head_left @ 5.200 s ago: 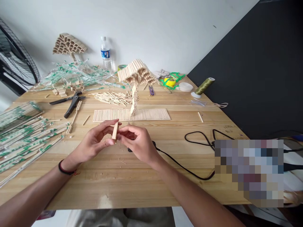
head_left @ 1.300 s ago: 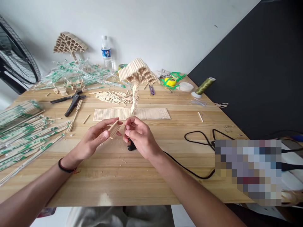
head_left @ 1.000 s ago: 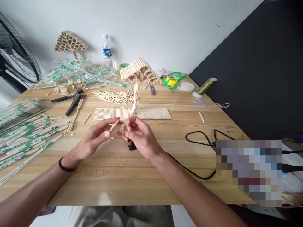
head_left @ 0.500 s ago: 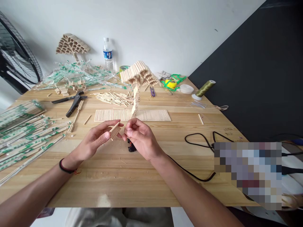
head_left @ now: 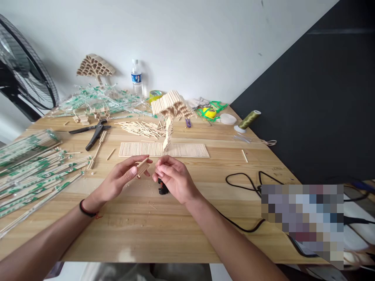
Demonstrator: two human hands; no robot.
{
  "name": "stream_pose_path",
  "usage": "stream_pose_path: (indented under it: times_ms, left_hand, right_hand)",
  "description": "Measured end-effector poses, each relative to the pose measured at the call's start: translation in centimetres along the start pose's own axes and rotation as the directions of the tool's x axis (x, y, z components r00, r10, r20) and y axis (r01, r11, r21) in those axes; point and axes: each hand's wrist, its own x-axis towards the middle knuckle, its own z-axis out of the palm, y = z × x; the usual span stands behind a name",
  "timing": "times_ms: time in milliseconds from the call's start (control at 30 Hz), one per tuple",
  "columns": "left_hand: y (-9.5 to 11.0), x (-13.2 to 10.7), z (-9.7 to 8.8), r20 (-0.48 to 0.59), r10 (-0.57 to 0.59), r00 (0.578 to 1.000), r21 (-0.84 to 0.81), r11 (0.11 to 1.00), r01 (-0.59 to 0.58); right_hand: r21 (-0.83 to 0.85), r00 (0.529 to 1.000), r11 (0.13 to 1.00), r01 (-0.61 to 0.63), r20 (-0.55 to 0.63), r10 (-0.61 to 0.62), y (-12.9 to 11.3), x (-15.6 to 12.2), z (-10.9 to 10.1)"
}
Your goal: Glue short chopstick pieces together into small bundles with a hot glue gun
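Observation:
Between thumb and fingers, my left hand (head_left: 121, 173) holds a small bundle of short wooden sticks (head_left: 143, 167) lying side by side. Close beside it, my right hand (head_left: 175, 177) has thumb and fingertips pressed together; whatever may be between them is hidden. A black object (head_left: 163, 187) on the table is partly covered by my right hand. Just beyond my hands stands a tree-shaped model of wooden sticks (head_left: 172, 105), its twisted trunk rising from a flat base of sticks (head_left: 187, 150).
A pile of loose sticks (head_left: 143, 129) and black-handled cutters (head_left: 95, 134) lie beyond my left hand. Wrapped chopsticks (head_left: 38, 171) cover the left side. At the back are a water bottle (head_left: 136, 80) and wrappers (head_left: 99, 99). A thread spool (head_left: 249, 121) and black cable (head_left: 243, 183) lie right.
The whole view has shifted, so the table and its things sit slightly lower. Both hands keep almost the same pose, and the stick bundle stays in my left hand.

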Motion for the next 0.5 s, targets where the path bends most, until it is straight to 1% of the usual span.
stream_pose_path:
  times_ms: [67,100,167,267,400,500]
  left_hand:
    - [-0.7,0.2,-0.2,0.03,-0.025,0.999,-0.055,0.998,0.027]
    - [-1.2,0.4,-0.3,0.034,-0.042,0.999,-0.077,0.996,0.044]
    - [-2.2,0.7,-0.6,0.009,-0.085,0.996,-0.106,0.991,0.086]
    - [-3.3,1.2,-0.9,-0.036,-0.186,0.982,-0.159,0.971,0.178]
    - [-4.0,1.4,-1.1,-0.086,-0.185,0.979,-0.182,0.969,0.167]
    - [-4.2,1.5,-1.2,-0.09,-0.189,0.978,-0.199,0.965,0.168]
  right_hand:
    - [-0.067,0.999,0.998,-0.008,-0.039,0.006,0.2,0.1,-0.5]
    - [-0.126,0.998,0.992,-0.01,-0.064,0.002,0.2,0.2,-0.8]
    - [-0.242,0.996,0.97,-0.024,-0.087,0.003,0.3,0.4,-1.3]
    - [-0.312,0.996,0.95,-0.015,-0.092,-0.015,0.0,0.8,-1.6]
    - [-0.374,0.994,0.927,0.011,-0.094,-0.05,-1.3,0.7,-0.7]
    - [-0.412,0.994,0.911,0.011,-0.091,-0.053,-2.5,-0.7,0.4]
